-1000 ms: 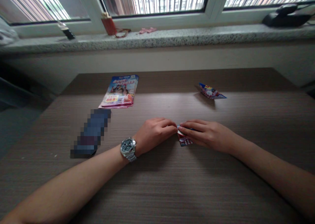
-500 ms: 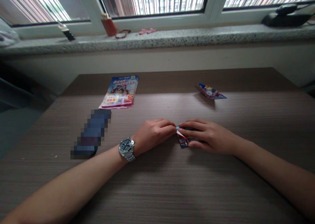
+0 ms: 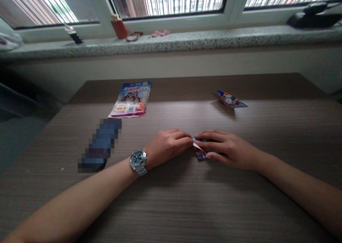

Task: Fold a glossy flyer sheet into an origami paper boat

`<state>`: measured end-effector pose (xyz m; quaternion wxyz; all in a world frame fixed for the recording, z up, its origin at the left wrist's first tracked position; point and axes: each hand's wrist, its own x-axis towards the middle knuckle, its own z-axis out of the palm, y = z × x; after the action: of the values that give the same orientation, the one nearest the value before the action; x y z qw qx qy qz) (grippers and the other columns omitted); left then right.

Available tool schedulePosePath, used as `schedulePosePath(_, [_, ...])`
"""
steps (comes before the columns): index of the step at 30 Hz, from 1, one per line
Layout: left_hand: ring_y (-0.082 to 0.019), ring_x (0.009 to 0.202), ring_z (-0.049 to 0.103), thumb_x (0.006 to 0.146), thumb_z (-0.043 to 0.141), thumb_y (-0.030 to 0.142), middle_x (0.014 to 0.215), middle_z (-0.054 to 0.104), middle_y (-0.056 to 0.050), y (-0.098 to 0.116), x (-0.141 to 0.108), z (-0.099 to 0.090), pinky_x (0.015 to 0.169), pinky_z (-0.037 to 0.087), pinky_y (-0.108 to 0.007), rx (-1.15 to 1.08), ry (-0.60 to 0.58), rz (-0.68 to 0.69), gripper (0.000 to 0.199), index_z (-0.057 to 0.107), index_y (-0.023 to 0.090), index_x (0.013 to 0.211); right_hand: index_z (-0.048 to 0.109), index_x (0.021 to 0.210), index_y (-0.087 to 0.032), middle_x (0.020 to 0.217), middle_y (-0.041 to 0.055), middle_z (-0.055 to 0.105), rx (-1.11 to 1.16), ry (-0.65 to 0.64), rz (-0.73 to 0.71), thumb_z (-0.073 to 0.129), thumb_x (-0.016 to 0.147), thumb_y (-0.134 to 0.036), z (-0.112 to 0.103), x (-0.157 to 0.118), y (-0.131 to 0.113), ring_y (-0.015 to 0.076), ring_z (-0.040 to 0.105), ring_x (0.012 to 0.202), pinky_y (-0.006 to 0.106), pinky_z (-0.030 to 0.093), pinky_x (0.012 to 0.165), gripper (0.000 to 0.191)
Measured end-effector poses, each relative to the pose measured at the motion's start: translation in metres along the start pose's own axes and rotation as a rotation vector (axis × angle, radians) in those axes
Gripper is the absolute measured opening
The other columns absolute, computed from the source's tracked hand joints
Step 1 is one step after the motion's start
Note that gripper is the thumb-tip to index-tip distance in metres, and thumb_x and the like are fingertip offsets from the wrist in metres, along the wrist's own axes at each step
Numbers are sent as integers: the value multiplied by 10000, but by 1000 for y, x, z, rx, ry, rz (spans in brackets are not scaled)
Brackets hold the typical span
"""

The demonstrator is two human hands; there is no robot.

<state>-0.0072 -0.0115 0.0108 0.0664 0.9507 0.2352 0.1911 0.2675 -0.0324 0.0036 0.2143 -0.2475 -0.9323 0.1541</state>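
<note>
A small folded paper flyer (image 3: 201, 154), dark and red with a white edge showing, lies on the table between my two hands. My left hand (image 3: 172, 141), with a silver watch on its wrist, is closed, and its fingertips pinch the left corner of the paper. Over the paper's right side lies my right hand (image 3: 227, 147), fingers stretched out and spread, thumb at the near edge. Much of the paper is hidden under the right fingers. Farther back stands another folded paper piece (image 3: 232, 99), colourful and boat-like in shape.
A stack of printed flyers (image 3: 130, 100) lies at the back left of the brown table (image 3: 171, 207). In front of it is a dark pixelated object (image 3: 100, 143). On the stone windowsill (image 3: 203, 40) are a red box (image 3: 119, 27) and a black device (image 3: 314, 19).
The whole view has shifted very slightly. Both hands keep the same hold on the folded flyer, with hardly any movement.
</note>
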Motion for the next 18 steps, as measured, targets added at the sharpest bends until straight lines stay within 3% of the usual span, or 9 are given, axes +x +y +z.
schedulePosePath(18, [-133, 922, 675, 1058, 479, 278, 1070, 736, -21, 1, 0, 0, 789, 514, -241, 26, -4, -5, 209, 678, 213, 1059, 636, 1356, -227, 1351, 126, 659, 31, 0, 21, 560, 1010, -281, 2, -1, 2, 244, 618, 1227, 402, 531, 1011, 359])
